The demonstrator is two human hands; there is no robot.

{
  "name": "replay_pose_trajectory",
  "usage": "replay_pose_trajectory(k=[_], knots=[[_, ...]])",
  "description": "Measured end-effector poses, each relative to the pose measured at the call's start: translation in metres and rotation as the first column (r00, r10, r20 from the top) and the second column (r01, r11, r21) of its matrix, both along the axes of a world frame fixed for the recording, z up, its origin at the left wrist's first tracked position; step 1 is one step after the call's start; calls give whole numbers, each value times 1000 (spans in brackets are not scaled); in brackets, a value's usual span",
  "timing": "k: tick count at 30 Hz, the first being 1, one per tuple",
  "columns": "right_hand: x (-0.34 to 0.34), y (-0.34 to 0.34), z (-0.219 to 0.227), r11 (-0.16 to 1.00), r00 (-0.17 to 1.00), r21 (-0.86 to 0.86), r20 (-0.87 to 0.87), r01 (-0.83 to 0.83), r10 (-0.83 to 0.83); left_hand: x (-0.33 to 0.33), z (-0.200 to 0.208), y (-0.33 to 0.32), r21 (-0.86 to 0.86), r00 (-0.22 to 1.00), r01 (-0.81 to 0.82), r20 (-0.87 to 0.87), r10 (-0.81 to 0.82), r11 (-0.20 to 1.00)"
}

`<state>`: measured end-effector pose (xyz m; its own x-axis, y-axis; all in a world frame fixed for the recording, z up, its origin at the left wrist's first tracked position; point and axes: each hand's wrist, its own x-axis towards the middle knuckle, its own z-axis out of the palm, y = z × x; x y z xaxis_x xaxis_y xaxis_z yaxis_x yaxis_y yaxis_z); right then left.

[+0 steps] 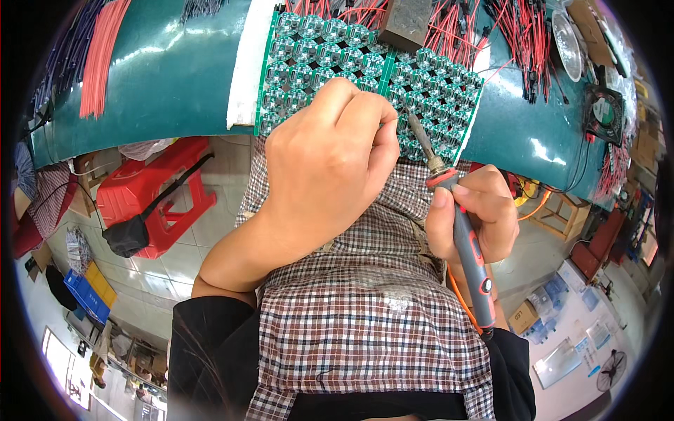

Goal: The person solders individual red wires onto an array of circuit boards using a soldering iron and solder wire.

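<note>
Your left hand point(326, 161), curled with thumb and fingers drawn together, covers part of the circuit-board panel point(439, 88) ahead; whether it pinches anything, I cannot tell. Rightward, your right hand point(484, 217) grips the soldering iron point(469, 254), its long axis slanting forward-left, tip just beside your left fingers

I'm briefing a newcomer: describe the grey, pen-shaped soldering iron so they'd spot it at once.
At the near edge of the teal worktable lies a green circuit-board panel. Just below its right half, the right hand holds the soldering iron, its metal tip angled toward the panel. The thick grey handle with red trim sets it apart from the thin red and black wires beyond.
</note>
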<state>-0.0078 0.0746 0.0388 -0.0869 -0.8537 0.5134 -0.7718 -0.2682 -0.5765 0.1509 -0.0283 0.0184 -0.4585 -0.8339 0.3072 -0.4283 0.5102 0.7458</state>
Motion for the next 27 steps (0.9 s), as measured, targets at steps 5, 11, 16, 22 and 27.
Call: replay_pose_trajectory(k=[5,11,16,22,27], knots=[[3,-1,0,1000,1000,1,-6,5,-5,-1,-1,0,-16,1000,-2,1,2,1000],[5,-3,1,1000,999,5,-40,12,-12,-1,-3,-2,-30,1000,8,25,-8,1000],[6,-5,2,1000,999,-3,-47,23,-24,0,-1,-2,-21,999,5,-34,-5,1000],[-1,9,10,1000,1000,-13,-13,19,-19,7,1,4,13,999,13,-47,-13,1000],[-1,15,8,1000,999,17,-32,-4,4,7,-2,9,6,1000,29,11,-30,1000]])
